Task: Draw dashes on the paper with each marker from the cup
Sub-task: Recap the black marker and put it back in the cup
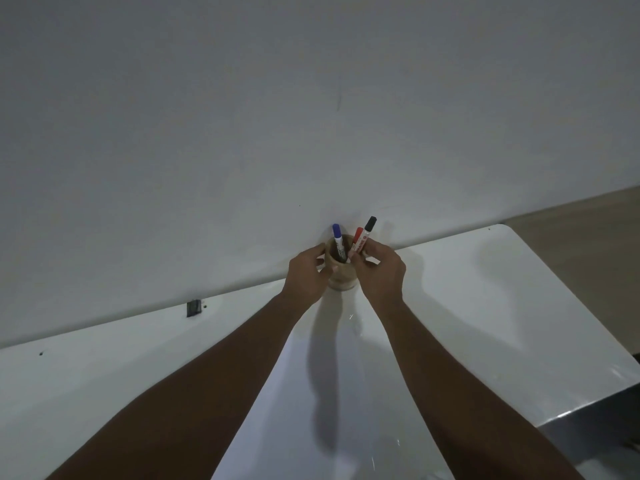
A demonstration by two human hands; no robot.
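Observation:
A tan wooden cup (343,277) stands on the white table at its far edge, against the wall. Three markers stick out of it: a blue-capped marker (337,235) on the left, a red-capped marker (357,239) and a black-capped marker (369,227) on the right. My left hand (306,275) wraps the cup's left side. My right hand (381,270) pinches the black-capped marker's barrel, with the red one close against my fingers. A white sheet of paper (332,393) lies between my forearms, partly under them.
The white table (485,306) has a rounded far right corner and a right edge dropping to a dark gap. A small dark clip (194,308) sits at the table's back edge on the left. A plain wall rises behind the cup.

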